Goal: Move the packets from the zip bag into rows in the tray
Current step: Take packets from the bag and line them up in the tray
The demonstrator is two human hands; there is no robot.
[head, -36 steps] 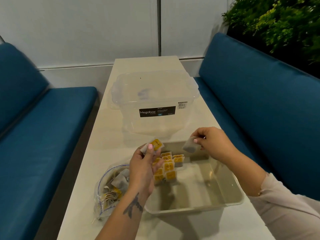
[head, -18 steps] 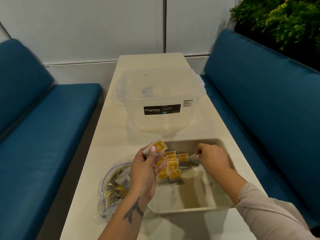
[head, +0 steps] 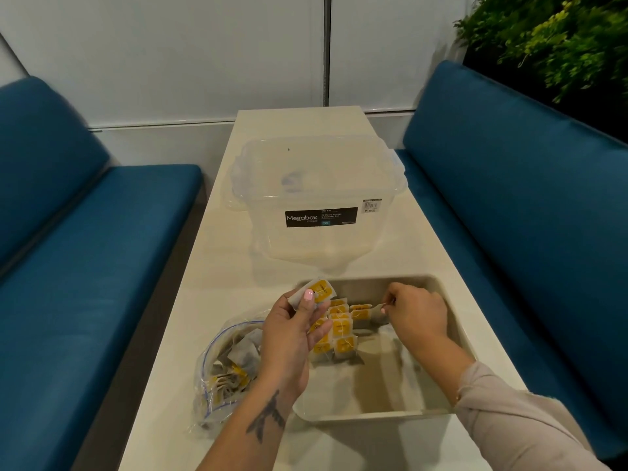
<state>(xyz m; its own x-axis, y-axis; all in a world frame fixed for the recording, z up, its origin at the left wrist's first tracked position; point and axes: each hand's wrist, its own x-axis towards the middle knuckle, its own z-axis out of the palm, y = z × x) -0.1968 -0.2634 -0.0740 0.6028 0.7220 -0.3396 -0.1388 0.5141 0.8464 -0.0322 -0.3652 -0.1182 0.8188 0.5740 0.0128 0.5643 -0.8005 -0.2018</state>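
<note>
A beige tray (head: 377, 414) lies on the table in front of me. Rows of yellow-tagged packets (head: 341, 329) fill its far left part. My left hand (head: 292, 334) hovers over the tray's left rim and pinches one yellow-tagged packet (head: 317, 289) between thumb and fingers. My right hand (head: 416, 314) is low inside the tray at the right end of the far row, pinching a packet (head: 373, 312) by its edge. The clear zip bag (head: 224, 365) with several packets inside lies open to the left of the tray.
A clear lidded Megabox storage box (head: 319, 202) stands on the white table (head: 217, 294) just beyond the tray. Blue benches (head: 85, 266) run along both sides. A green plant (head: 557, 32) fills the top right corner.
My right hand came down from above the tray's far rim into the tray with its packet, reaching the end of the far row. My left hand kept its packet in place.
</note>
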